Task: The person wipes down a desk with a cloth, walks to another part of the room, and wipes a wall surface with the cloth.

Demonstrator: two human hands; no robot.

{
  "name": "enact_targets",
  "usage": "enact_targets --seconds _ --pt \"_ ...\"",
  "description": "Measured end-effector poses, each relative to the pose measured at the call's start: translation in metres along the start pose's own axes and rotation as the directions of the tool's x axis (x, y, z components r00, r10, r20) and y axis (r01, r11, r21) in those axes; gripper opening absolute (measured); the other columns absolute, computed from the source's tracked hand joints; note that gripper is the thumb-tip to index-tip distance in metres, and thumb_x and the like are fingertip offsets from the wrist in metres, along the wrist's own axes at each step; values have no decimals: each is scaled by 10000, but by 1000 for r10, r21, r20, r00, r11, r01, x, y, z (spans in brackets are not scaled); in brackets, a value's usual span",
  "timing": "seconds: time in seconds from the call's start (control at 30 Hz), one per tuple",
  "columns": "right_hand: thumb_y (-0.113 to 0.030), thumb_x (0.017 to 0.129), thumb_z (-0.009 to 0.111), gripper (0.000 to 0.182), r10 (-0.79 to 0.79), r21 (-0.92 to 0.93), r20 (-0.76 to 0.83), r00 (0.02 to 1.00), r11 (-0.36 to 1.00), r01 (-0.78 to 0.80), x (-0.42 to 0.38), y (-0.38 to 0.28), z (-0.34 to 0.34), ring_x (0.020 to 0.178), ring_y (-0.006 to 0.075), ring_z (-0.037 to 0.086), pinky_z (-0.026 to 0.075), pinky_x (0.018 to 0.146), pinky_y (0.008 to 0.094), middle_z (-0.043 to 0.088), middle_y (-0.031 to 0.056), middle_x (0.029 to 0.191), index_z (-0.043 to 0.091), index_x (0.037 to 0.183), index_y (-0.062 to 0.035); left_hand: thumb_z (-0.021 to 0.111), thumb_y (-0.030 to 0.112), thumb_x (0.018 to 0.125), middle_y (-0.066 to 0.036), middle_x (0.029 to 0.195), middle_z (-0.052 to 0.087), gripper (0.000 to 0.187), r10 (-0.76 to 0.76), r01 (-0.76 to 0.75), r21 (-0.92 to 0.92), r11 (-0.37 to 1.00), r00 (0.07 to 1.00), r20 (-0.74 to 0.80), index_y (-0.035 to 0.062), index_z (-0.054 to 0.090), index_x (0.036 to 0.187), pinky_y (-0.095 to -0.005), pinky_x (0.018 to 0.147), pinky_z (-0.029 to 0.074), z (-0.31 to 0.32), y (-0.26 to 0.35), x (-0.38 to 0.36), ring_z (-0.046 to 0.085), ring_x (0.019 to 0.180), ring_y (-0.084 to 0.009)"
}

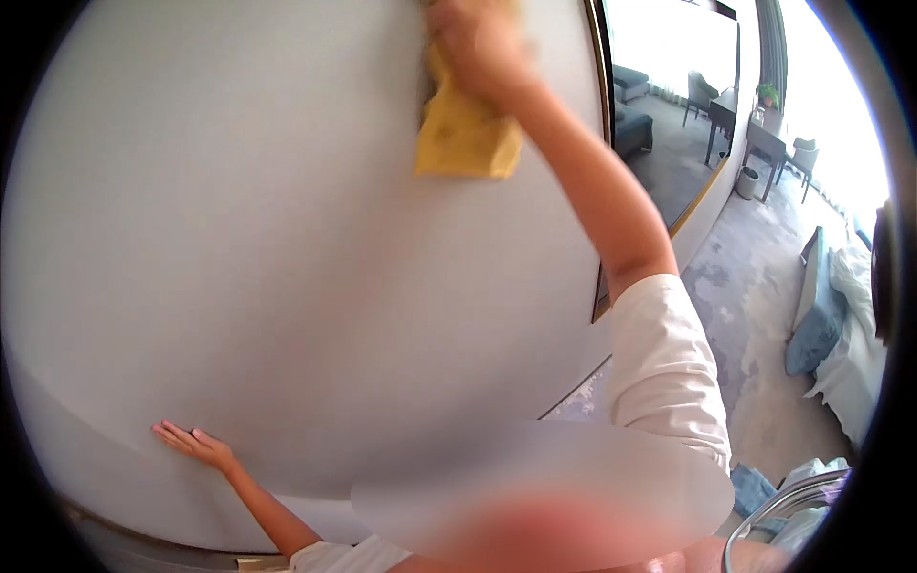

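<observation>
At the top of the head view, my right hand (482, 48) grips a yellow cloth (468, 138), and its lower end hangs below my fingers. Hand and cloth are somewhat blurred and lie over a pale grey-white wall (287, 220). The right arm reaches up in a rolled white sleeve. Far down at the lower left, my left hand (196, 444) rests with its fingers stretched out flat against the same wall, holding nothing. A blurred oval patch covers part of the bottom middle.
Right of the cloth, a dark-framed reflective panel (678, 105) hangs on the wall. Beyond it stand a waste bin (747, 181), a desk (766, 145) and a chair (804, 158) near bright windows. White bedding (853, 334) lies at right, above patterned carpet (740, 306).
</observation>
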State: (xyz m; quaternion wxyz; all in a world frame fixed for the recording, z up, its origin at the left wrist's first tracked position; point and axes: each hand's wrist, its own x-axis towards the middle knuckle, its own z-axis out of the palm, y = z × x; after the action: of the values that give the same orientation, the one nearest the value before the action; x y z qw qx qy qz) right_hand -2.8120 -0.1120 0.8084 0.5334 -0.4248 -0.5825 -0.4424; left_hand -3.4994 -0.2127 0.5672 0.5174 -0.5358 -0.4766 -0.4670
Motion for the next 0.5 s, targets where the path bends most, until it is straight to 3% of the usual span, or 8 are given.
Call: enact_targets --seconds 0.07,0.1,0.13,0.23,0.37,0.4,0.47,0.5 --pt "-199 1034 382 481 125 28 -101 987 992 -123 6 89 26 1475 328 289 215 1221 438 303 194 1591 397 1481 -25 266 419 1072 -217 1621 214 621 2 -2 1 1000 1000 -2 13 311 1539 -526 1208 167 0 1 -1 205 1498 -398" --pt "-242 1054 351 495 649 537 118 752 596 -598 20 22 -49 1483 332 273 198 1225 419 308 193 1592 385 1498 -28 265 421 1071 -219 1620 215 623 -2 2 0 1000 1000 1 12 311 1539 -526 1207 168 0 1 -3 205 1498 -398" --pt "-282 1063 347 500 386 294 -40 922 886 -359 5 110 -5 1489 328 259 180 1226 416 330 193 1582 407 1490 -29 264 423 1071 -220 1619 217 625 -6 6 1 1000 1000 4 11 311 1538 -525 1207 168 0 0 -5 205 1498 -398" --pt "-222 1057 340 475 167 -13 -143 975 985 -170 -12 160 -4 1498 329 235 172 1228 423 325 193 1583 420 1485 -33 261 427 1070 -221 1618 221 628 -20 20 14 1000 1000 -1 9 314 1537 -526 1207 170 1 1 -5 209 1497 -399" --pt "-221 1055 340 486 161 65 -87 983 986 -156 -23 116 -6 1504 311 222 168 1235 431 323 172 1589 394 1500 -35 258 427 1070 -217 1618 223 629 -22 21 42 999 1000 3 6 315 1535 -529 1206 172 2 1 -5 213 1495 -399" --pt "-196 1046 351 497 223 -190 27 974 958 -214 -26 74 -16 1499 295 243 167 1240 427 329 147 1592 360 1517 -40 257 427 1070 -217 1618 224 630 -17 17 34 999 1000 1 5 315 1534 -529 1205 172 1 3 -4 214 1495 -399" --pt "-141 1021 373 513 197 -78 239 951 980 -183 -32 32 -2 1497 321 232 135 1247 430 286 184 1598 331 1520 -26 255 427 1071 -217 1617 227 631 -5 6 14 1000 1000 -12 2 316 1533 -530 1205 173 -2 10 -1 215 1494 -399" --pt "-144 999 411 509 41 -2 154 987 999 -41 -47 -5 -3 1464 303 301 200 1226 426 342 148 1573 374 1495 -37 252 429 1070 -211 1620 224 634 -6 6 15 1000 1000 -11 6 308 1537 -530 1207 164 -2 10 0 205 1499 -393"
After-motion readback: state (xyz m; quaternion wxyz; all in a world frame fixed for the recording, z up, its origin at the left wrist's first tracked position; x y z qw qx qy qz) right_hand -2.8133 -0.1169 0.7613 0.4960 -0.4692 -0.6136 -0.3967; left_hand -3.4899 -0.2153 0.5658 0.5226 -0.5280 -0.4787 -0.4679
